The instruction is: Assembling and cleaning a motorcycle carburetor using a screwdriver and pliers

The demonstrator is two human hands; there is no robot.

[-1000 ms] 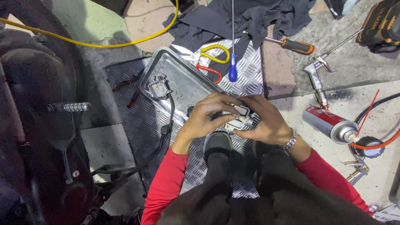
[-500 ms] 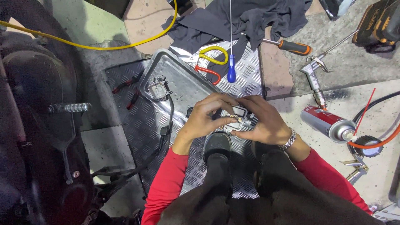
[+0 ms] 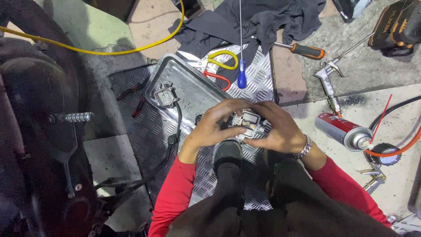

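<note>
Grey metal part (image 3: 247, 124) sits gripped between both hands, just above the shiny tray (image 3: 193, 83). Left hand (image 3: 215, 125) wraps one side, right hand (image 3: 276, 131) the other. Best to hold it steady over the tray so tiny bits don't roll away.
</note>
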